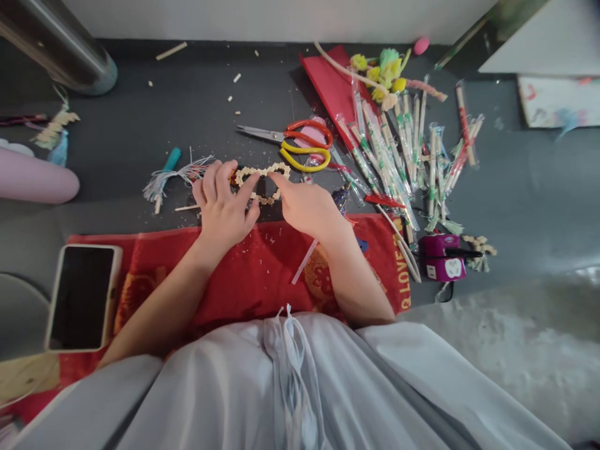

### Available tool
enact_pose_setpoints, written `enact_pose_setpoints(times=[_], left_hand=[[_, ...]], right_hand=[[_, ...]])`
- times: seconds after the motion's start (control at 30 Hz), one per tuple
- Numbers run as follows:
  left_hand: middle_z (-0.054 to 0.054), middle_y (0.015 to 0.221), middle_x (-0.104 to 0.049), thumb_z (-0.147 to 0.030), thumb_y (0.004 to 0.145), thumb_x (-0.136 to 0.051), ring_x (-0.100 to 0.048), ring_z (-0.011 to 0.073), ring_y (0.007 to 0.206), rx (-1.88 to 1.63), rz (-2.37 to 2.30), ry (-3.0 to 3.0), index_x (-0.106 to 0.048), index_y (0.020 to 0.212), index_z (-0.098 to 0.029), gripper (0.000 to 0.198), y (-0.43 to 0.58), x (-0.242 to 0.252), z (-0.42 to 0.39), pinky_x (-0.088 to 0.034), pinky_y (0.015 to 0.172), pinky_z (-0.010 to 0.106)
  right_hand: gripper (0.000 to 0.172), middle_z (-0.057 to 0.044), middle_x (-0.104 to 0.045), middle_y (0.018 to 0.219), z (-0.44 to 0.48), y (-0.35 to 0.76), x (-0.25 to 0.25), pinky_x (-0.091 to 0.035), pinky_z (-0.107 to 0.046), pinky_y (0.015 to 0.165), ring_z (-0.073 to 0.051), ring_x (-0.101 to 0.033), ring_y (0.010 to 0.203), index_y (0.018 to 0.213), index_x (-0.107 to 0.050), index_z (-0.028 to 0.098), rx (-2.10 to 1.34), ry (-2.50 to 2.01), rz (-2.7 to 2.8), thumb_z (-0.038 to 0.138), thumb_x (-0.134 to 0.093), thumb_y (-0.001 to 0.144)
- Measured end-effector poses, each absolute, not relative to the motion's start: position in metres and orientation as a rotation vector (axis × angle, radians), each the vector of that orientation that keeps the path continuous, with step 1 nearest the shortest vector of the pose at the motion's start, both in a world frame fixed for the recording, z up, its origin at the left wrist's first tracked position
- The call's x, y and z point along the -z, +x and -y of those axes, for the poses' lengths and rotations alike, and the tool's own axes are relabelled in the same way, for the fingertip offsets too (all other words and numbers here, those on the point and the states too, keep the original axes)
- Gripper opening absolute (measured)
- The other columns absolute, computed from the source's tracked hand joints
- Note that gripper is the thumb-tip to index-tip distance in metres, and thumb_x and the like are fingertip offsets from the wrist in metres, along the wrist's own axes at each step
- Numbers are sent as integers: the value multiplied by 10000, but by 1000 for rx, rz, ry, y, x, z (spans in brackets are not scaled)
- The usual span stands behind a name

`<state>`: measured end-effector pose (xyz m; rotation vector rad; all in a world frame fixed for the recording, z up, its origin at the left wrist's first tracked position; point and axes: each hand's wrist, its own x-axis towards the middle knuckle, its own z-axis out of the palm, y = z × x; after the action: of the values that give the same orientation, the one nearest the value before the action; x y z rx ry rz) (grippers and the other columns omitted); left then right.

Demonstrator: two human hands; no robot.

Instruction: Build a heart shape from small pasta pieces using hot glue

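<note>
A small loop of cream-coloured beads or wooden bits (262, 171) lies on the dark table. My left hand (224, 206) rests on its left side with the fingers curled over it and the thumb pressed to its lower edge. My right hand (305, 206) touches the loop's right end with the index fingertip, the other fingers tucked in. Both forearms lie across a red cloth (262, 269) at the table's near edge.
Scissors with orange and yellow handles (295, 144) lie just beyond the loop. Several wrapped sticks (398, 156), a red paper (330, 84), pompoms (384, 69), a purple gadget (443, 257), a teal-handled tassel (171, 172) and a phone (83, 297) surround the hands. Crumbs litter the table.
</note>
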<state>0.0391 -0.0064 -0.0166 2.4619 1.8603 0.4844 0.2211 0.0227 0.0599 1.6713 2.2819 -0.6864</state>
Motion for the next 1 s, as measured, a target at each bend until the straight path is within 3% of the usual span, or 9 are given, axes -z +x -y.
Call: enact_pose_setpoints(times=[0.2,0.43,0.6,0.73,1.0], left_hand=[[151,1622,-498,-367,1004,-532,-392,415,1540,-541,-1872,2372,-622,1461,-332,467,42,21,4,-307,1184,657],[219,1545,-541,-335,938,-550,-424,451,1480,-640,-1948,2233,-591,1479,-184,563,40,21,11,-257,1177,636],[222,1367,-623,-254,905,-558,-501,460,1346,-642,-1936,2243,-657,1379,-165,492,38,24,24,-275,1129,644],[154,1165,-680,-209,915,-541,-554,386,1181,-718,-1847,2414,-728,1256,-219,389,35,32,27,-337,1034,581],[111,989,-673,-192,928,-529,-542,337,1084,-733,-1606,2601,-786,1179,-260,366,30,41,25,-365,933,528]], right_hand=[[648,-182,-721,1383,-33,227,-57,-532,-403,856,-319,-729,1134,1656,-383,202,757,1676,-2326,113,-329,1017],[649,-214,-715,1373,-35,243,-64,-541,-439,877,-369,-723,1153,1662,-335,104,719,1723,-2269,138,-351,1015],[559,-169,-744,1327,-33,254,-69,-521,-397,861,-338,-717,1140,1538,-531,158,793,1620,-2262,150,-375,1001],[459,-128,-770,1268,-34,257,-70,-493,-346,817,-295,-713,1108,1351,-678,205,864,1525,-2268,142,-418,977],[441,-98,-754,1342,-37,257,-69,-467,-319,847,-258,-705,1157,1208,-730,214,1044,1357,-2288,87,-389,960]])
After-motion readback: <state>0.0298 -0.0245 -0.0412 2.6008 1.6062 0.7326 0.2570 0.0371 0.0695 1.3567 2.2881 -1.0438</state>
